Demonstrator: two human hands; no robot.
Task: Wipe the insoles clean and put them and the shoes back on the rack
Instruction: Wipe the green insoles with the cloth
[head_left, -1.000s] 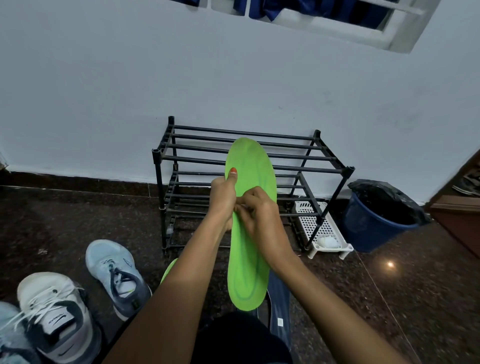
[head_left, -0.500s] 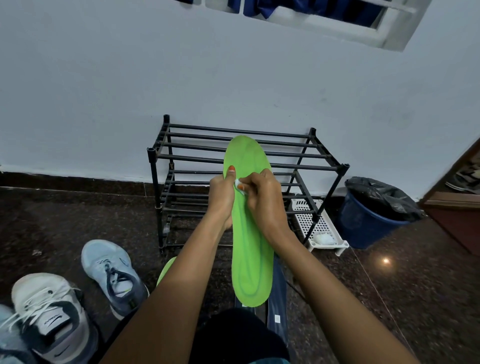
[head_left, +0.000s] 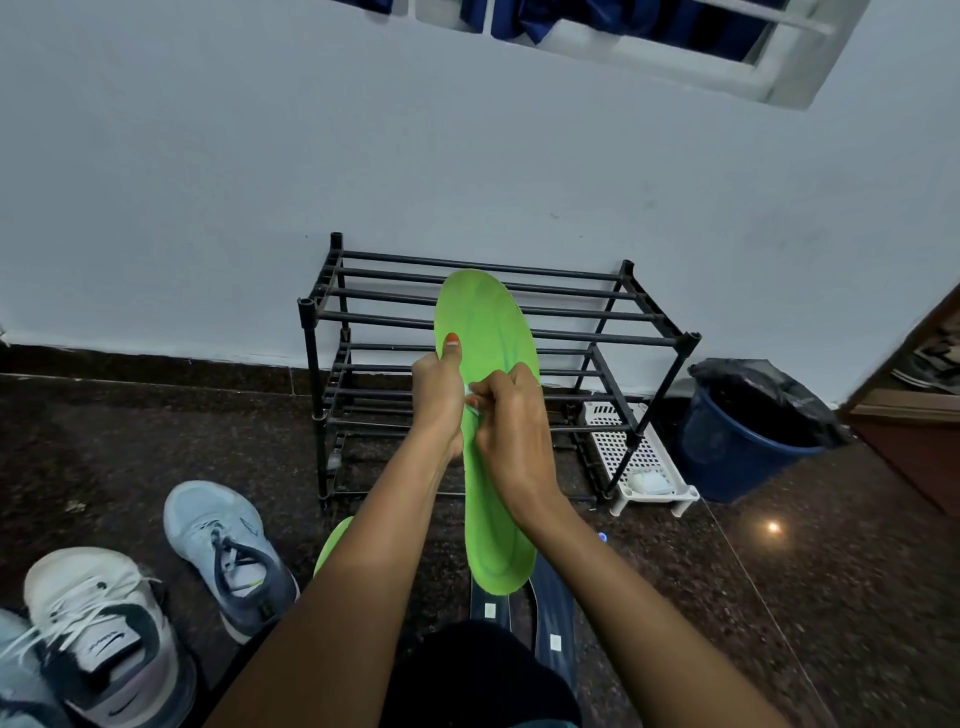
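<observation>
- The left hand (head_left: 439, 395) grips the long bright-green foam insole (head_left: 488, 322) by its left edge, thumb pressed on the face.
- It's up in the air before the black metal-tube rack (head_left: 571, 291), with its long axis pointing away from the person: toe high, heel low by the lap.
- The right hand (head_left: 511, 415) has its fingers (head_left: 493, 384) pinched on a small white wipe (head_left: 470, 402) at mid-length, touching the insole just beside the left thumb.
- My read: the toe lies beyond those fingers and the heel below, so the right hand strokes lengthwise.

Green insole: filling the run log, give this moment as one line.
phase: wiping | left hand: grips green insole | right hand: pinches white wipe against it | light blue sneaker: on floor, off shoe rack
</observation>
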